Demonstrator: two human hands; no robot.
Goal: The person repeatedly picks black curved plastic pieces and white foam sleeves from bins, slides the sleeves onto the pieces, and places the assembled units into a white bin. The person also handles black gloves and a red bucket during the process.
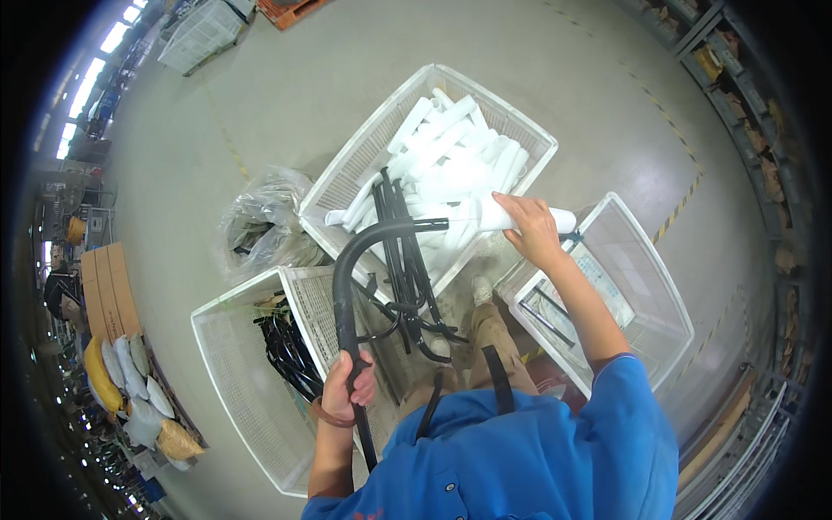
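A black curved metal tube (pixel 345 286) rises from my left side and bends over to the right, its end pointing at a white foam sleeve. My left hand (pixel 348 381) is wrapped round its lower straight part. My right hand (pixel 530 227) grips the white foam sleeve (pixel 498 214), held roughly in line with the tube's end; a small gap shows between them. Under both, a white plastic crate (pixel 539 147) is heaped with white foam sleeves (pixel 451 160). Several black bent tubes (pixel 400 251) lie across its near left edge.
At left stands a white crate (pixel 251 407) with black bent parts (pixel 290 351). Another white crate (pixel 663 303) at right holds a few flat items and a rod. Clear plastic wrapping (pixel 269 217) lies on the floor. Shelving (pixel 737 113) runs along the far right.
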